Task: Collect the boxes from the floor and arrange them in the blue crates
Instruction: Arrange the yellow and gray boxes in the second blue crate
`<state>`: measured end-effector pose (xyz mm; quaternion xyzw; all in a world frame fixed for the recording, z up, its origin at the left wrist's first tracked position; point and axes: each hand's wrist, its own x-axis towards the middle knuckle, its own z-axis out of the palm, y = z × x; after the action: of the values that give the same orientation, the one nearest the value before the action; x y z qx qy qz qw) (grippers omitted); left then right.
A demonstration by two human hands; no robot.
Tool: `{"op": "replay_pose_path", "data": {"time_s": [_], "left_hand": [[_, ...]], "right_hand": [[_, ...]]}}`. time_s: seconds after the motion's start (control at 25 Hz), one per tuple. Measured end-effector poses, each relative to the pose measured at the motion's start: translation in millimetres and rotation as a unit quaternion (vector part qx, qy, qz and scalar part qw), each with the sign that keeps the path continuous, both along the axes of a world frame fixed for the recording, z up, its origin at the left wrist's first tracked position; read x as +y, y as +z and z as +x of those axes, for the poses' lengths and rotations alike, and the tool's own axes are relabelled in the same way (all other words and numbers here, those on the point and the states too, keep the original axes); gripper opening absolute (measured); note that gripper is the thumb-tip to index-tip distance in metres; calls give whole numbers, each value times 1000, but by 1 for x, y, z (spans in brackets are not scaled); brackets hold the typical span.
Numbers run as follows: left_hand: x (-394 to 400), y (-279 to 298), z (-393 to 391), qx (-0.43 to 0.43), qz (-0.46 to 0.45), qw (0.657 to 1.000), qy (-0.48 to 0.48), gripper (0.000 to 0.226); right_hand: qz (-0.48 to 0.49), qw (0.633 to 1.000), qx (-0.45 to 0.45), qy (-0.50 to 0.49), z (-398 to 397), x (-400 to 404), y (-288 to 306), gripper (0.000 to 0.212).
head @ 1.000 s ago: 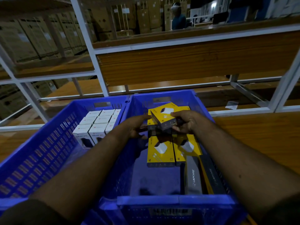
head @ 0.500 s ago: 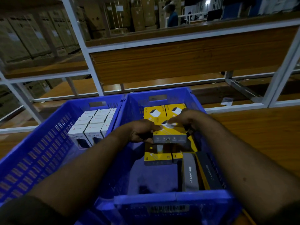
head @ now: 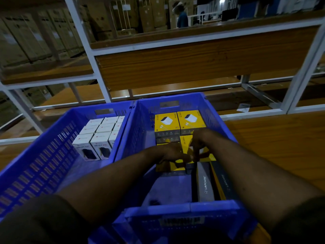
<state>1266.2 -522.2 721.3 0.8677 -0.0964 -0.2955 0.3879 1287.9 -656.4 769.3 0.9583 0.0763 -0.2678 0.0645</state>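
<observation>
Left hand (head: pixel 173 154) and right hand (head: pixel 197 144) together gripping a yellow box (head: pixel 187 144) in right crate (head: pixel 219 124), white boxes (head: pixel 100 134) in left crate (head: pixel 44 164)

LAPCARE on grey box (head: pixel 204 182), HALLEY on white boxes (head: pixel 101 147)

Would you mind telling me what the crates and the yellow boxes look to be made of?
Crates: probably moulded plastic, matt blue, judging by the slotted walls. Yellow boxes: likely printed cardboard with a slight sheen, given crisp edges and printed pictures.
</observation>
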Motion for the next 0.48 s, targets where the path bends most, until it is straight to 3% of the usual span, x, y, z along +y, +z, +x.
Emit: {"op": "replay_pose_path", "data": {"time_s": [0.08,0.2,0.36,0.48], "left_hand": [[-2,-2,1,-20,-8,1000,-1,36],[1,0,3,-14,-20,1000,2,44],[11,-3,18,-23,-28,999,-9,80],[10,4,16,7,-60,998,-15,64]], "right_hand": [[-26,999,-23,8,1,3,-2,51],[16,1000,-3,-10,2,4,1,43],[169,980,40,-97,9,-2,-5,46],[207,970,52,-116,12,-2,-10,37]]}}
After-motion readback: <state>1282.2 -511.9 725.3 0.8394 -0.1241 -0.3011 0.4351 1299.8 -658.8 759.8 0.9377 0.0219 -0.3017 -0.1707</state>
